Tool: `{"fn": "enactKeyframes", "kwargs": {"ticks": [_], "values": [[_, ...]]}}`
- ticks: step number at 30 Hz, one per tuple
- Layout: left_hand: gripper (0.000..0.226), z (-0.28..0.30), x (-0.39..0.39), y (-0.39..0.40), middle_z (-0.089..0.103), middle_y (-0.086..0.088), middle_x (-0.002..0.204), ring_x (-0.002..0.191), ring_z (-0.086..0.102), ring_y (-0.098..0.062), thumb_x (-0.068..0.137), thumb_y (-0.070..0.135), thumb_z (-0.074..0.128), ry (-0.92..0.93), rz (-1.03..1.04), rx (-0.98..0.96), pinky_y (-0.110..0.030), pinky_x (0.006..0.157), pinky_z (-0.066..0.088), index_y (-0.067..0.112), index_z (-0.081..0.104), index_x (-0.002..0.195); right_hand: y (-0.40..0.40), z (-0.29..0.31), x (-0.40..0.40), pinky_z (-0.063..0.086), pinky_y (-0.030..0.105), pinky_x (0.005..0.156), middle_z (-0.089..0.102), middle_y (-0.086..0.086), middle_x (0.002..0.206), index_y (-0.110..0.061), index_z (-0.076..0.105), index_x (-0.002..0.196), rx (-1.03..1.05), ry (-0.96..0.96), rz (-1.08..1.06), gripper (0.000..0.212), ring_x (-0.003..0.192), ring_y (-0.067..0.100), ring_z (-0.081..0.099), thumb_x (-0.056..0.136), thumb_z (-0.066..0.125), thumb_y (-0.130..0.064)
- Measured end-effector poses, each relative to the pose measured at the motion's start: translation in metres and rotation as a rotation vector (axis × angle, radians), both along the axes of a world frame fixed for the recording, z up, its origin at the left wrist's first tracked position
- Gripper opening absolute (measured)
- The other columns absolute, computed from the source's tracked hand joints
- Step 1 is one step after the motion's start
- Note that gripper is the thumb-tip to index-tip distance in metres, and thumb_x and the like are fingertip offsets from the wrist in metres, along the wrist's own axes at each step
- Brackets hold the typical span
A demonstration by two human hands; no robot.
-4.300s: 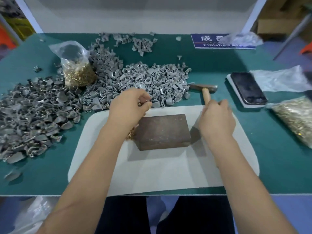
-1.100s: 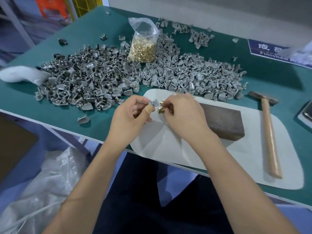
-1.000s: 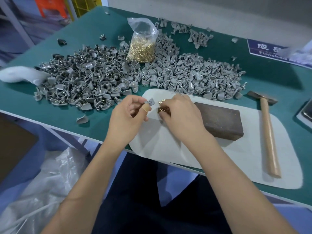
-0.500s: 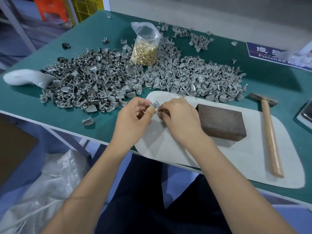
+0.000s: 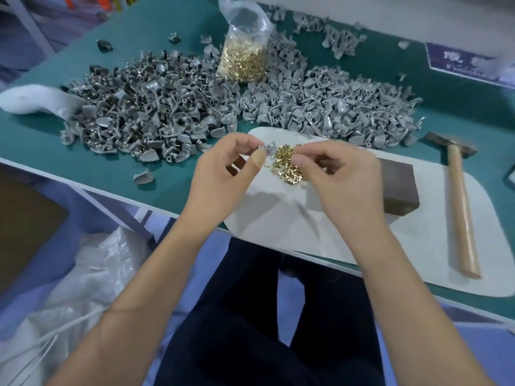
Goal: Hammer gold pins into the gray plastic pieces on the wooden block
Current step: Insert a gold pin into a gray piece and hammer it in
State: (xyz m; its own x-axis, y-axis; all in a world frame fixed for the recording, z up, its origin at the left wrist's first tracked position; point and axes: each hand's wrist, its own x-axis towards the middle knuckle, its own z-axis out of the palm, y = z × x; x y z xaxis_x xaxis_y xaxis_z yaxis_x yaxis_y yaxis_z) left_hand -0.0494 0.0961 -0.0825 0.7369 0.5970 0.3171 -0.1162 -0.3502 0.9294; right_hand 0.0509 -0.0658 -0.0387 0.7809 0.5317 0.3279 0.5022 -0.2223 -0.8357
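Observation:
My left hand (image 5: 223, 174) pinches a small gray plastic piece (image 5: 268, 148) between thumb and fingers, above the white mat (image 5: 348, 232). My right hand (image 5: 340, 179) is beside it, fingertips pinched on what looks like a gold pin near the piece. A loose heap of gold pins (image 5: 288, 165) lies on the mat under both hands. The dark wooden block (image 5: 398, 188) sits on the mat, partly hidden behind my right hand. The hammer (image 5: 459, 201) with a wooden handle lies at the mat's right side.
Large piles of gray plastic pieces (image 5: 172, 107) cover the green table (image 5: 55, 151) beyond the mat. A clear bag of gold pins (image 5: 243, 51) stands among them. A white cloth (image 5: 33, 98) lies far left, a blue sign (image 5: 462, 64) far right. Plastic bags are below the table.
The hammer has been set down on the mat. My hands came together with a gray piece and a pin, then drew slightly apart, uncovering the pin heap. The camera turned left.

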Motion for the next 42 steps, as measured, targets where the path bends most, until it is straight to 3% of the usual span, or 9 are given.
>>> {"fn": "enactKeyframes", "kwargs": {"ticks": [5, 11, 17, 21, 29, 32, 35, 38, 42], "values": [[0.005, 0.009, 0.003, -0.017, 0.071, 0.02, 0.091, 0.068, 0.059, -0.004, 0.096, 0.036, 0.067, -0.054, 0.035, 0.097, -0.014, 0.06, 0.044, 0.04, 0.067, 0.099, -0.034, 0.013, 0.012, 0.054, 0.024, 0.055, 0.076, -0.006, 0.076, -0.026, 0.081, 0.101, 0.137, 0.203, -0.068, 0.014, 0.05, 0.01, 0.061, 0.09, 0.078, -0.018], [0.011, 0.029, 0.038, -0.051, 0.071, 0.02, 0.086, 0.066, 0.061, -0.008, 0.095, 0.027, 0.07, 0.06, -0.164, 0.136, -0.012, 0.059, 0.041, 0.037, 0.068, 0.097, -0.061, 0.017, 0.02, 0.064, 0.044, 0.069, 0.078, -0.001, 0.092, -0.031, 0.079, 0.104, 0.165, 0.345, -0.094, 0.021, 0.063, 0.011, 0.07, 0.097, 0.069, -0.014], [0.004, 0.031, 0.071, -0.076, 0.068, 0.018, 0.088, 0.068, 0.056, -0.01, 0.092, 0.035, 0.069, 0.144, -0.244, 0.308, -0.031, 0.067, 0.05, 0.037, 0.069, 0.096, -0.089, 0.018, 0.033, 0.054, 0.017, 0.06, 0.076, 0.003, 0.081, -0.024, 0.077, 0.1, 0.173, 0.315, -0.184, 0.022, 0.059, 0.008, 0.066, 0.092, 0.072, -0.004], [0.003, 0.031, 0.086, -0.088, 0.058, 0.016, 0.085, 0.077, 0.051, 0.003, 0.091, 0.039, 0.07, 0.211, -0.239, 0.443, -0.026, 0.065, 0.039, 0.038, 0.07, 0.094, -0.101, 0.016, 0.042, 0.032, -0.009, 0.074, 0.072, -0.01, 0.071, -0.009, 0.08, 0.094, 0.04, 0.122, -0.258, 0.008, 0.056, -0.006, 0.06, 0.09, 0.074, -0.004], [0.007, 0.041, 0.095, -0.093, 0.057, 0.011, 0.091, 0.086, 0.057, -0.01, 0.091, 0.038, 0.069, 0.336, -0.246, 0.621, -0.033, 0.071, 0.048, 0.034, 0.073, 0.095, -0.108, 0.008, 0.051, 0.005, -0.017, 0.082, 0.075, -0.009, 0.085, -0.017, 0.08, 0.091, -0.246, -0.058, -0.324, 0.007, 0.08, 0.017, 0.069, 0.092, 0.074, -0.015], [0.009, 0.042, 0.097, -0.094, 0.058, 0.011, 0.093, 0.089, 0.058, -0.011, 0.093, 0.042, 0.067, 0.361, -0.236, 0.64, -0.034, 0.072, 0.048, 0.037, 0.073, 0.097, -0.104, 0.006, 0.059, 0.01, -0.011, 0.09, 0.071, -0.015, 0.089, -0.033, 0.077, 0.089, -0.313, -0.107, -0.305, 0.009, 0.088, 0.012, 0.065, 0.092, 0.074, -0.026], [0.011, 0.038, 0.098, -0.095, 0.057, 0.011, 0.089, 0.087, 0.055, -0.009, 0.092, 0.043, 0.066, 0.355, -0.203, 0.633, -0.031, 0.066, 0.04, 0.038, 0.072, 0.098, -0.099, 0.002, 0.062, 0.044, 0.021, 0.083, 0.06, -0.016, 0.086, -0.04, 0.075, 0.087, -0.298, -0.074, -0.261, 0.012, 0.088, 0.003, 0.058, 0.092, 0.073, -0.028], [0.011, 0.035, 0.098, -0.095, 0.054, 0.014, 0.082, 0.079, 0.049, -0.005, 0.09, 0.043, 0.068, 0.339, -0.176, 0.612, -0.029, 0.063, 0.033, 0.037, 0.073, 0.097, -0.097, 0.001, 0.064, 0.046, 0.029, 0.074, 0.059, -0.016, 0.084, -0.04, 0.073, 0.085, -0.332, -0.071, -0.256, 0.012, 0.085, 0.002, 0.056, 0.092, 0.071, -0.03], [0.011, 0.032, 0.099, -0.095, 0.053, 0.017, 0.079, 0.076, 0.047, -0.002, 0.089, 0.043, 0.068, 0.332, -0.173, 0.577, -0.028, 0.059, 0.03, 0.038, 0.074, 0.097, -0.095, 0.009, 0.066, 0.05, 0.039, 0.081, 0.061, -0.014, 0.09, -0.038, 0.075, 0.088, -0.44, -0.093, -0.236, 0.008, 0.085, 0.005, 0.056, 0.093, 0.07, -0.035]]}}
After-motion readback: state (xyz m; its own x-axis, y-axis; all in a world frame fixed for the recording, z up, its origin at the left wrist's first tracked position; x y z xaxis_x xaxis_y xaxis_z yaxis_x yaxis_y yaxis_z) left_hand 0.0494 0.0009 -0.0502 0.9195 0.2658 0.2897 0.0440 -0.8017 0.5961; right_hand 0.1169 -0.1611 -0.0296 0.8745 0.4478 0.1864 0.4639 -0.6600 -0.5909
